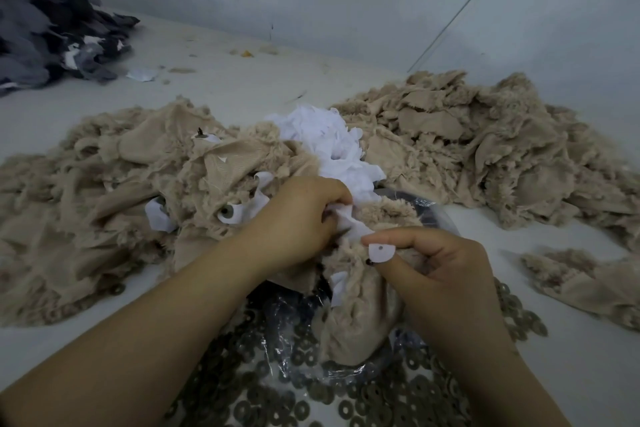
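The left hand (301, 218) is curled, its fingers bunched round a white scrap (346, 220) at the top edge of the plush piece (356, 315). The right hand (440, 270) pinches a small white patch (381, 252) between thumb and forefinger, with the other fingers curled under; the patch has a hole near its middle and sits just above the plush piece, touching its fur. The plush piece itself is beige and crumpled. It stands in the middle of the near table edge, between the two hands, on a clear plastic bag (277, 319). Round the bag lie many dark washers (294, 402), spread flat over the table (242, 80). To the left is a broad heap of beige plush (104, 184), and among it sits a grey eye (227, 211) set in a white patch. To the right lies a second heap (485, 142), well apart from the hands. Between the two heaps is a pile of white patches (322, 135), just beyond the left hand. A lone plush scrap (581, 281) lies at the right — near the washers, apart from the heaps. Dark grey fabric (45, 21) is piled in the far left corner against the wall.
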Tool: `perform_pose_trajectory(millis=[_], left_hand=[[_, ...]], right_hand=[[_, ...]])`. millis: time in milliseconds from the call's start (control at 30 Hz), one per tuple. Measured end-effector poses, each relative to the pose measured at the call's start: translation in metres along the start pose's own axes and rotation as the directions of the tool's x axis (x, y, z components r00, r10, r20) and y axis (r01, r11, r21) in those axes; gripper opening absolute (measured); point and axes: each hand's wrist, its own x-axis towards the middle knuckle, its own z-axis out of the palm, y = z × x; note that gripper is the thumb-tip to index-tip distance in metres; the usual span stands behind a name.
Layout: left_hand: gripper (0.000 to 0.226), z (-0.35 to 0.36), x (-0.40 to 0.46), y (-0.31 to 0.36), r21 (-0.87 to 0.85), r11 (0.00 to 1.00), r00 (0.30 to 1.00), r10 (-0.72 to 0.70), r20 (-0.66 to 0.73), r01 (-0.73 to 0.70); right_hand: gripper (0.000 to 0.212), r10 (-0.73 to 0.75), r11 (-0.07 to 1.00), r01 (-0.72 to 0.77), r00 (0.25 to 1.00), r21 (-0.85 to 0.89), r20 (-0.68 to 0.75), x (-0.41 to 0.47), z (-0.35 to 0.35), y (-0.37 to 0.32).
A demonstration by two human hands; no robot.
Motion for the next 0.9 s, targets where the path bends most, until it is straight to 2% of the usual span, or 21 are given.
perform_pose_trajectory(millis=[67,133,233,333,433,467,533,600,733,900], left_hand=[[0.019,-0.002,0.009,-0.005,0.163,0.986,0.999,-0.012,-0.035,0.018],[0.016,-0.004,0.016,-0.008,0.314,0.949,1.0,-0.018,-0.005,0.019],[0.018,-0.004,0.014,-0.006,0.434,0.894,0.993,0.082,0.089,-0.113],[0.032,-0.007,0.0,0.0,0.198,0.971,0.99,0.14,-0.005,-0.136],[0.042,-0.015,-0.019,0.012,-0.077,0.979,0.971,0.177,-0.164,-0.191],[0.046,-0.018,-0.023,0.017,-0.134,0.968,0.97,0.195,-0.143,-0.214],[0.048,-0.022,-0.029,0.024,-0.228,0.952,0.978,0.206,-0.013,-0.204],[0.042,-0.023,-0.033,0.029,-0.289,0.95,0.988,0.139,0.065,-0.115],[0.029,-0.024,-0.033,0.027,-0.311,0.948,0.997,-0.078,-0.015,0.069],[0.025,-0.026,-0.035,0.031,-0.506,0.839,0.979,-0.195,0.063,0.2]], right_hand=[[0.025,-0.02,1.0,0.02,1.0,0.013,0.005,-0.001,-0.002,-0.003],[0.026,-0.037,0.998,0.036,0.999,0.051,0.011,-0.001,-0.004,-0.006],[0.025,-0.009,1.0,0.009,1.0,0.03,0.02,-0.001,-0.006,-0.005],[0.022,0.041,0.999,-0.041,0.999,0.002,0.032,0.0,-0.007,-0.003],[0.019,0.09,0.993,-0.097,0.99,0.061,0.104,0.0,-0.008,-0.006],[0.018,0.109,0.987,-0.123,0.985,0.1,0.131,0.0,-0.008,-0.008],[0.017,0.131,0.972,-0.161,0.977,0.173,0.17,0.0,-0.009,-0.011],[0.016,0.153,0.955,-0.192,0.972,0.228,0.178,0.0,-0.01,-0.011],[0.018,0.218,0.945,-0.242,0.968,0.218,0.128,0.002,-0.013,-0.008],[0.012,0.334,0.933,-0.34,0.94,0.118,0.075,0.007,-0.01,0.006]])
